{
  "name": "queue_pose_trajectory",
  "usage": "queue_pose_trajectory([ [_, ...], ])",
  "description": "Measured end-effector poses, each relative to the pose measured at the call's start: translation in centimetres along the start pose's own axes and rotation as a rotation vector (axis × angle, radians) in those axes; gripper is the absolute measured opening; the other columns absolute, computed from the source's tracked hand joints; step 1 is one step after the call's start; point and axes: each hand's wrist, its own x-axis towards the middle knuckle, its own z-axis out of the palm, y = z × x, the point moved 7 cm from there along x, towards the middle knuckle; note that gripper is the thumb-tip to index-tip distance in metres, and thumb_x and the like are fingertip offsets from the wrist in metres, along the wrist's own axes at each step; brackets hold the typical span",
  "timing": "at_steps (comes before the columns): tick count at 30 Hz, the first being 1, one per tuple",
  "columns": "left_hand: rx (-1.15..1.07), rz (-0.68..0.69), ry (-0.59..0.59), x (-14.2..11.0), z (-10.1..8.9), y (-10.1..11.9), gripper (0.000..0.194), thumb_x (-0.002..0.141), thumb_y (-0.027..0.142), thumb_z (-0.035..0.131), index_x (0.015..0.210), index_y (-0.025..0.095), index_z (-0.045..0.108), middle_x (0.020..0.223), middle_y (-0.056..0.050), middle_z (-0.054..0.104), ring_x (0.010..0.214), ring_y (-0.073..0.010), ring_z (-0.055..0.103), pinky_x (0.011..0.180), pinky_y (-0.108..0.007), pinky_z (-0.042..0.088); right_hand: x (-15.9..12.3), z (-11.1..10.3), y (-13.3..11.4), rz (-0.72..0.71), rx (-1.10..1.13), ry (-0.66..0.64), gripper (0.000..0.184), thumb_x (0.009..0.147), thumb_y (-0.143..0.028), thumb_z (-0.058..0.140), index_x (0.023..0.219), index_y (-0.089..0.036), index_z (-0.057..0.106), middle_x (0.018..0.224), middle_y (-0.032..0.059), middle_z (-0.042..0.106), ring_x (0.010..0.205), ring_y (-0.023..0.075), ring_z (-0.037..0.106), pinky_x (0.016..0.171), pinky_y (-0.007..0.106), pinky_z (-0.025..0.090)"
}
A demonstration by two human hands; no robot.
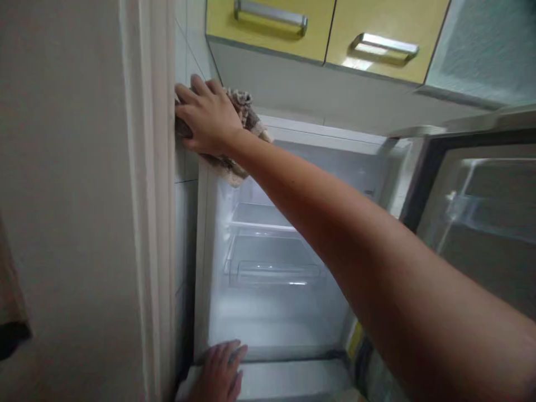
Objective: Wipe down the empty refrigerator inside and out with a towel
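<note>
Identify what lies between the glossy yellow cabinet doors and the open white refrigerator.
In the head view, a plain pale surface, with a brown-and-cream cloth at its left end.

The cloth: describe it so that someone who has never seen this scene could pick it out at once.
Start at the open fridge below the yellow cabinets. Near its upper left corner, under the right hand, is a bunched cloth. Its brown-and-cream patterned fabric sets it apart from the smooth, pale surfaces around it.

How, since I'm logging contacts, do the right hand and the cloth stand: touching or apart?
Touching: the head view shows the right hand laid on the cloth, fabric emerging from beneath it.
</note>
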Motion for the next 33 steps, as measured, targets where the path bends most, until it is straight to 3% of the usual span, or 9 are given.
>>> queue_pose_trajectory([
  [3,-0.007,0.001,-0.047,0.1,0.1,-0.2,0.053,0.095,0.023,0.062,0.148,0.031,0.065,0.132,0.0,0.076,0.116,-0.0222,0.064,0.104,-0.035,0.049,-1.0,0.2,-0.7,0.007,0.11,0.089,0.057,0.097,-0.038,0.021,0.05,-0.007,0.017,0.119,-0.0011,0.075,0.139,0.0132,0.054,0.086,0.007,0.041],
  [6,-0.027,-0.006,-0.095,0.0,0.0,-0.4,0.056,0.094,0.021,0.062,0.149,0.03,0.064,0.134,-0.002,0.074,0.117,-0.0226,0.064,0.105,-0.036,0.05,-1.6,-0.1,-1.1,-0.002,0.2,0.16,0.045,0.088,-0.027,-0.008,0.052,-0.006,0.008,0.112,-0.0025,0.074,0.132,0.0094,0.056,0.075,0.004,0.036],
  [9,-0.052,-0.016,-0.121,0.0,-0.3,-0.4,0.056,0.096,0.02,0.061,0.151,0.03,0.063,0.136,-0.003,0.073,0.119,-0.0232,0.063,0.106,-0.037,0.049,-2.1,-0.6,-1.2,0.008,0.255,0.205,0.035,0.081,-0.023,-0.015,0.055,-0.006,0.001,0.112,-0.0001,0.073,0.132,0.0108,0.055,0.066,0.003,0.029],
  [17,-0.101,-0.038,-0.143,0.3,0.2,-0.1,0.06,0.092,0.015,0.06,0.151,0.027,0.061,0.136,-0.005,0.071,0.12,-0.0245,0.062,0.107,-0.039,0.049,-3.5,-1.5,-0.6,0.142,0.31,0.256,0.037,0.089,-0.022,0.007,0.055,-0.011,-0.002,0.094,-0.0021,0.075,0.149,0.0146,0.043,0.071,0.008,0.037],
  [22,-0.078,-0.042,-0.158,-0.1,0.7,0.0,0.061,0.09,0.015,0.061,0.15,0.028,0.062,0.137,-0.006,0.07,0.121,-0.0257,0.061,0.109,-0.042,0.049,-6.0,-2.5,-2.9,-0.107,0.147,0.179,0.048,0.094,-0.032,0.009,0.051,-0.01,0.009,0.119,0.0026,0.072,0.143,0.0196,0.052,0.085,0.018,0.048],
  [25,-0.053,-0.052,-0.187,-0.5,1.2,0.1,0.06,0.091,0.016,0.061,0.15,0.028,0.061,0.139,-0.007,0.071,0.121,-0.027,0.062,0.108,-0.045,0.049,-8.1,-0.3,-5.3,-0.249,0.013,0.059,0.054,0.097,-0.03,0.008,0.054,-0.003,0.024,0.122,0.0011,0.07,0.133,0.0155,0.06,0.091,0.027,0.052],
  [27,-0.03,-0.048,-0.209,-0.8,1.6,0.3,0.06,0.092,0.017,0.059,0.151,0.028,0.06,0.14,-0.007,0.071,0.122,-0.0273,0.062,0.109,-0.046,0.048,-9.5,1.6,-6.9,-0.274,-0.005,-0.008,0.059,0.105,-0.035,0.021,0.061,-0.002,0.041,0.126,0.0004,0.069,0.136,0.0182,0.06,0.099,0.037,0.054],
  [30,0.003,-0.018,-0.227,-1.2,1.9,0.6,0.064,0.091,0.016,0.059,0.154,0.026,0.058,0.144,-0.007,0.071,0.125,-0.0272,0.062,0.11,-0.046,0.048,-11.6,4.0,-9.7,-0.327,0.047,-0.117,0.037,0.107,-0.04,0.056,0.092,-0.008,0.064,0.138,0.0058,0.062,0.146,0.0278,0.054,0.118,0.061,0.045],
  [33,0.007,0.05,-0.241,-1.5,2.1,1.0,0.065,0.09,0.018,0.061,0.154,0.024,0.057,0.144,-0.007,0.072,0.127,-0.0268,0.063,0.111,-0.045,0.047,-13.3,4.9,-11.9,-0.3,0.08,-0.186,0.029,0.105,-0.038,0.064,0.119,-0.013,0.065,0.138,0.0076,0.06,0.141,0.0285,0.055,0.126,0.063,0.039],
])
